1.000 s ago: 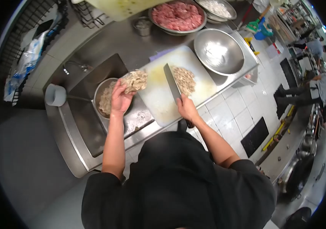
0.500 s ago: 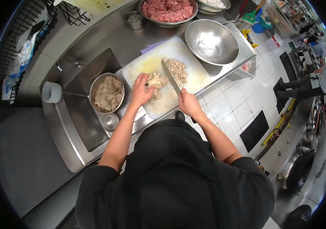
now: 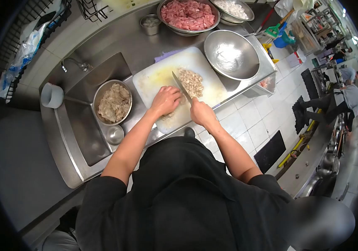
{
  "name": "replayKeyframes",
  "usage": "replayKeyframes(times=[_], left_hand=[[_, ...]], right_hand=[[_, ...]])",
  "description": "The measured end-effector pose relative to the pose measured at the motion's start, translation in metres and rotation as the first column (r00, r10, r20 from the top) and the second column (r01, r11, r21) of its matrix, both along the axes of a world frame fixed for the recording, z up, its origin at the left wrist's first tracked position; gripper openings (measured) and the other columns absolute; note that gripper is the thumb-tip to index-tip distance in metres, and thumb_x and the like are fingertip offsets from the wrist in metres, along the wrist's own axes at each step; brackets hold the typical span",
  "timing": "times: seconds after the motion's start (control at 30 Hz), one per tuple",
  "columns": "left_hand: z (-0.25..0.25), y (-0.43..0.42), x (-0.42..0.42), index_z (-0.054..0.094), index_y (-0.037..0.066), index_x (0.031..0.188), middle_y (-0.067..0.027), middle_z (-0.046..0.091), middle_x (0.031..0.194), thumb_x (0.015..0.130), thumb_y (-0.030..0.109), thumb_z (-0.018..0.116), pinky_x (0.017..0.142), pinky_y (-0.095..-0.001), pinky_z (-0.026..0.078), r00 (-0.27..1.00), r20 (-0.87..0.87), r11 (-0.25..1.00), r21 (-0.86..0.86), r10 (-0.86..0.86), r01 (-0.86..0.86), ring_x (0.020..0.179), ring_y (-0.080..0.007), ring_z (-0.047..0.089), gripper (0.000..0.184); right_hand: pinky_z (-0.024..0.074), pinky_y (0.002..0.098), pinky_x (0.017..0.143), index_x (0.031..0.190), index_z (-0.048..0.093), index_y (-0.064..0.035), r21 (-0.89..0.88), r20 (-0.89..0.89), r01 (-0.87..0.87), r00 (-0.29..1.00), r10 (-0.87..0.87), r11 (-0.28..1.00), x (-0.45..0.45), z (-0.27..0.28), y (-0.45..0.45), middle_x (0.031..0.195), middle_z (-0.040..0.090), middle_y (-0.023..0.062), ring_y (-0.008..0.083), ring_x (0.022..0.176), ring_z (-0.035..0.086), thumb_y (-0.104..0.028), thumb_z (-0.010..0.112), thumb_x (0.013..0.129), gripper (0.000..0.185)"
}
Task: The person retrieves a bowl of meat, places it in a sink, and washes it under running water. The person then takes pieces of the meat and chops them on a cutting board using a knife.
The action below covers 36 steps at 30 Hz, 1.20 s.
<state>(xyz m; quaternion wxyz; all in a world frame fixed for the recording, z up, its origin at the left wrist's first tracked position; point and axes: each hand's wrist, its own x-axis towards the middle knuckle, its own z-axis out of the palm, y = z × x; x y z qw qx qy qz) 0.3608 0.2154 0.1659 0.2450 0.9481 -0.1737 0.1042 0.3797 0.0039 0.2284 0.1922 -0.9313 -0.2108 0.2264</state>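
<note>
My right hand [image 3: 203,112] grips the handle of a kitchen knife [image 3: 180,85], its blade slanting up and left across the white cutting board [image 3: 147,81]. My left hand [image 3: 166,100] is closed, fingers curled down over pale, wet-looking raw meat that it mostly hides; bits of this meat [image 3: 168,116] show below the palm. The fingertips are close to the left face of the blade. On the blade's other side lies a heap of chopped pale meat [image 3: 192,83]. A metal bowl [image 3: 95,100] left of the board holds more pale meat [image 3: 115,103].
A sink [image 3: 87,138] with a small metal bowl [image 3: 114,134] lies left. Right of the board stands a large shiny bowl [image 3: 232,54]. Behind are a bowl of pink meat [image 3: 187,15] and a small metal pot [image 3: 150,24]. Another person [image 3: 348,100] stands far right.
My left hand has gone from spread fingers to curled ones, moving right over the pale meat. The knife has tilted and shifted slightly left. The camera view has shifted a little.
</note>
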Motion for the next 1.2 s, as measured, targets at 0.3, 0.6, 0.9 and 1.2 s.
replayKeyframes(times=[0.3, 0.6, 0.9, 1.2], left_hand=[[-0.008, -0.014, 0.000, 0.076, 0.011, 0.099, -0.0019, 0.069, 0.113, 0.087, 0.020, 0.065, 0.102, -0.0405, 0.044, 0.996, -0.059, 0.991, 0.118, 0.069, -0.062, 0.108, -0.0221, 0.062, 0.018], [-0.019, -0.006, -0.001, 0.073, 0.006, 0.100, -0.0059, 0.070, 0.114, 0.083, 0.018, 0.070, 0.106, -0.0415, 0.044, 1.000, 0.011, 0.999, -0.045, 0.014, -0.013, 0.114, -0.0262, 0.062, 0.021], [-0.019, 0.000, 0.003, 0.072, 0.006, 0.099, -0.0066, 0.069, 0.109, 0.083, 0.018, 0.069, 0.104, -0.0415, 0.045, 0.996, -0.085, 0.986, -0.161, 0.022, -0.036, 0.112, -0.0269, 0.062, 0.020], [-0.029, -0.001, 0.003, 0.074, 0.006, 0.094, -0.0073, 0.070, 0.104, 0.083, 0.017, 0.070, 0.099, -0.0403, 0.049, 1.000, 0.001, 0.995, -0.095, 0.030, -0.030, 0.107, -0.0264, 0.064, 0.016]], right_hand=[[0.0530, 0.0583, 0.084, 0.116, 0.053, 0.0062, 0.000, -0.072, 0.051, 0.996, -0.050, 0.999, 0.006, -0.042, 0.020, 0.096, 0.069, 0.0338, 0.0505, 0.093, 0.068, -0.010, 0.048, 0.094, 0.028], [0.0525, 0.0596, 0.080, 0.109, 0.054, 0.0106, 0.136, -0.025, 0.000, 1.000, 0.003, 0.991, 0.015, -0.049, 0.016, 0.089, 0.067, 0.0388, 0.0537, 0.089, 0.067, -0.013, 0.049, 0.096, 0.027], [0.0512, 0.0600, 0.083, 0.111, 0.054, 0.0064, 0.180, -0.017, -0.008, 1.000, 0.011, 0.984, 0.058, -0.026, 0.037, 0.092, 0.066, 0.0391, 0.0557, 0.092, 0.065, -0.017, 0.048, 0.099, 0.027], [0.0529, 0.0590, 0.083, 0.115, 0.053, 0.0047, -0.076, -0.058, -0.007, 0.998, 0.003, 0.997, 0.003, -0.025, 0.026, 0.095, 0.070, 0.0322, 0.0502, 0.092, 0.069, -0.009, 0.047, 0.093, 0.027]])
